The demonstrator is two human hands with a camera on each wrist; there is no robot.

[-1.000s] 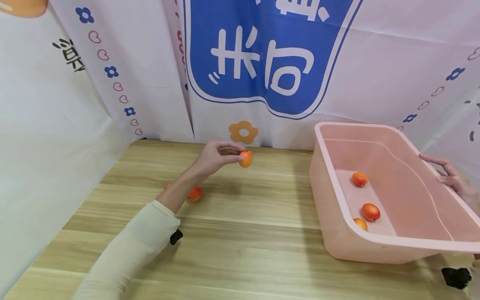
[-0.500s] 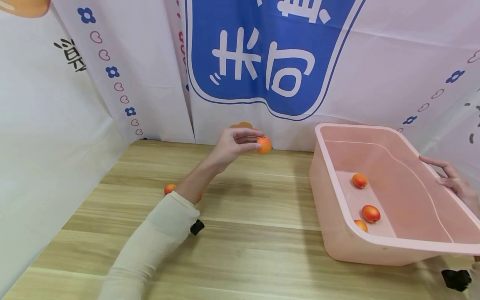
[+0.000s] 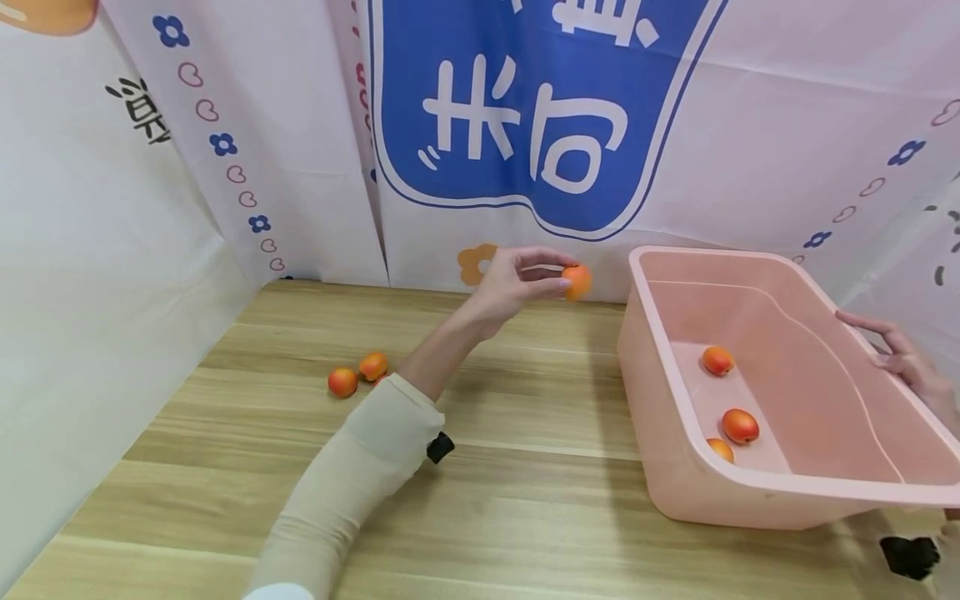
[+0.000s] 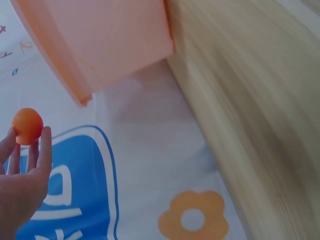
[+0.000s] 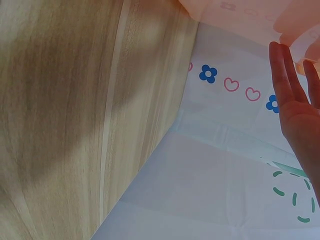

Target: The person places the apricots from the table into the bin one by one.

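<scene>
Gap between fruit (image 3: 577,282) and tub wall (image 3: 647,417)

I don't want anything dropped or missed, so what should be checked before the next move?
1. Held fruit secure: ok, the left hand pinches it between thumb and fingers.
2. Held fruit over the pink bin: not ok, it is left of the rim.
3. Bin firmly gripped: cannot tell; the right hand touches the rim.
4. Fruits inside resting on the bin's floor: ok, three show.
5. Table free of fruit: not ok, two fruits show, plus one mostly hidden by the arm.
</scene>
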